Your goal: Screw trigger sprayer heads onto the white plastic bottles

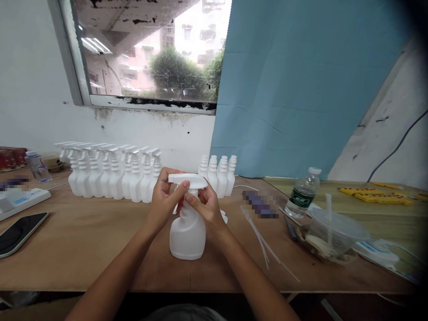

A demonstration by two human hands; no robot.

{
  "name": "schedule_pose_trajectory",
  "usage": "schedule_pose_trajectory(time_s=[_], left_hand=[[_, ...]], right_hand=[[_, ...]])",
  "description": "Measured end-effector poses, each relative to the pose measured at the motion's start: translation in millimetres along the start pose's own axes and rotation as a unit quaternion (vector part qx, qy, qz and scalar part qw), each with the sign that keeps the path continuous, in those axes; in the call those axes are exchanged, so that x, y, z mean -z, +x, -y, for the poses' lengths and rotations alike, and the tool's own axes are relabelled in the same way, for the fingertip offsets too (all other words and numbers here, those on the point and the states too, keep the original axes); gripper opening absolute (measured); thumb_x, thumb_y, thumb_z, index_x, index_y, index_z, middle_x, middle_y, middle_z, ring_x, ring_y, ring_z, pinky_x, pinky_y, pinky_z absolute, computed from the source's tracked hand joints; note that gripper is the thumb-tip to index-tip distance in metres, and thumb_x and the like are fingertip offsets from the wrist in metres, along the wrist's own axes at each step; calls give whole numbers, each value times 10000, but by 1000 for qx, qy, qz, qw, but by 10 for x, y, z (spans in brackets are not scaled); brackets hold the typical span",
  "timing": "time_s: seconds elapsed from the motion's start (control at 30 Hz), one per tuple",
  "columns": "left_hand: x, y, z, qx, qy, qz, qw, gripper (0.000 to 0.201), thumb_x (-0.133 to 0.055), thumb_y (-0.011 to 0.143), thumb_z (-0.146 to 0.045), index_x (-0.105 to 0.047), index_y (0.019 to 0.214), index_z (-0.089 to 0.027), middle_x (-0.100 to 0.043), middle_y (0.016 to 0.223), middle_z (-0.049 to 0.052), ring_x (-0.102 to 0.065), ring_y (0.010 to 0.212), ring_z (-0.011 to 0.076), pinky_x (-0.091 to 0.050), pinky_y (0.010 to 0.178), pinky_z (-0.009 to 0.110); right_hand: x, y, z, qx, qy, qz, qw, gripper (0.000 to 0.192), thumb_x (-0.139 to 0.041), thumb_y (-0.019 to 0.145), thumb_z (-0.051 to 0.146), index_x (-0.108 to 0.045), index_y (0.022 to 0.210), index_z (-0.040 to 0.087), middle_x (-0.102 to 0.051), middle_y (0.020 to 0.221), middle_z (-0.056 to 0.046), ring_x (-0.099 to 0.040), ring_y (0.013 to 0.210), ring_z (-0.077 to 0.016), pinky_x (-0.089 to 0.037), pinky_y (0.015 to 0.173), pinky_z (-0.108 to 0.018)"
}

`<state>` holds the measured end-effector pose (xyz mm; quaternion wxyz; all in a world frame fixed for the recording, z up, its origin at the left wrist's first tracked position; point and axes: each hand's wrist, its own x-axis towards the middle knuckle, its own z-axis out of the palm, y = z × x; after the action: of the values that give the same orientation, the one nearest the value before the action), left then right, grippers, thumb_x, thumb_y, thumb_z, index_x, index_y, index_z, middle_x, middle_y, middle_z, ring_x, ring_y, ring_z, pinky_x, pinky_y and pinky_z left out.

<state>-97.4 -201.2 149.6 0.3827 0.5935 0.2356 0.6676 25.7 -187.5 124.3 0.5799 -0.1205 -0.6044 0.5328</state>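
Observation:
A white plastic spray bottle point(187, 238) stands upright on the wooden table point(100, 249) in front of me. A white trigger sprayer head point(187, 179) sits on its neck. My left hand point(166, 194) grips the sprayer head from the left, thumb on top of its collar. From the right, my right hand point(204, 203) holds the bottle's neck just under the head. A ring shows on one left finger.
A row of several finished spray bottles point(113, 174) stands behind, with three headless bottles point(219, 174) to its right. White dip tubes point(262, 240) lie to the right, beside a water bottle point(302, 192) and a lidded plastic cup point(334, 232). A phone point(18, 232) lies far left.

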Motion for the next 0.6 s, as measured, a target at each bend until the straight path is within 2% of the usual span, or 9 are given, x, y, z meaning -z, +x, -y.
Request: schedule_pose_trajectory(time_s=[0.13, 0.3, 0.4, 0.43, 0.5, 0.53, 0.57, 0.6], left_hand=[[-1, -14, 3, 3, -2, -5, 1000, 279, -694, 822, -359, -467, 921, -229, -519, 618, -65, -458, 392, 69, -378, 340, 158], [-9, -14, 6, 6, -2, -6, 1000, 276, -684, 828, -376, -470, 920, -230, -502, 587, -73, -441, 384, 71, -363, 336, 159], [-21, -35, -16, 1, 16, -16, 1000, 276, -686, 829, -366, -518, 1001, -230, -590, 746, -28, -492, 460, 79, -396, 375, 176], [-28, -68, -28, -20, 30, -41, 999, 293, -694, 825, -352, -540, 1042, -229, -619, 866, 1, -545, 550, 92, -449, 441, 191], [-48, -198, -56, -102, 52, -143, 983, 294, -701, 825, -308, -586, 1084, -229, -609, 1059, 34, -604, 816, 134, -525, 687, 237], [-62, -301, -69, -145, 48, -197, 968, 248, -688, 839, -294, -609, 1067, -238, -603, 1078, 30, -594, 920, 151, -513, 803, 263], [-78, -428, -83, -169, 35, -226, 959, 182, -667, 857, -295, -628, 1031, -255, -610, 1048, 23, -581, 987, 167, -491, 884, 293], [-99, -575, -97, -167, 10, -227, 959, 110, -634, 881, -311, -638, 987, -281, -620, 969, 13, -588, 978, 178, -494, 891, 322]], right_hand=[[29, 2, -22, -9, -17, 12, 1000, 309, -660, 828, 442, -568, 974, 185, -663, 747, -37, -658, 622, -195, -522, 535, -300], [24, 39, -22, 10, -44, -3, 999, 322, -718, 792, 367, -569, 1011, 185, -653, 698, -9, -637, 562, -171, -520, 546, -295], [17, 57, 15, -26, -8, 2, 1000, 363, -743, 761, 333, -571, 1046, 188, -656, 715, -6, -629, 558, -164, -516, 547, -294], [25, 65, 28, -50, 6, 9, 999, 366, -748, 751, 325, -576, 1044, 189, -653, 720, -5, -628, 564, -163, -516, 556, -297], [57, 89, 49, -105, 16, 35, 994, 299, -745, 735, 309, -603, 962, 176, -644, 712, -9, -631, 597, -167, -513, 582, -299], [80, 106, 58, -132, 11, 51, 990, 251, -739, 730, 300, -612, 901, 168, -639, 705, -14, -632, 621, -170, -509, 595, -298], [103, 126, 68, -154, 0, 70, 986, 209, -729, 726, 289, -614, 845, 161, -637, 700, -20, -631, 645, -173, -502, 610, -295], [125, 148, 78, -172, -12, 91, 981, 178, -718, 721, 275, -612, 803, 158, -634, 694, -24, -627, 663, -173, -494, 624, -292]])
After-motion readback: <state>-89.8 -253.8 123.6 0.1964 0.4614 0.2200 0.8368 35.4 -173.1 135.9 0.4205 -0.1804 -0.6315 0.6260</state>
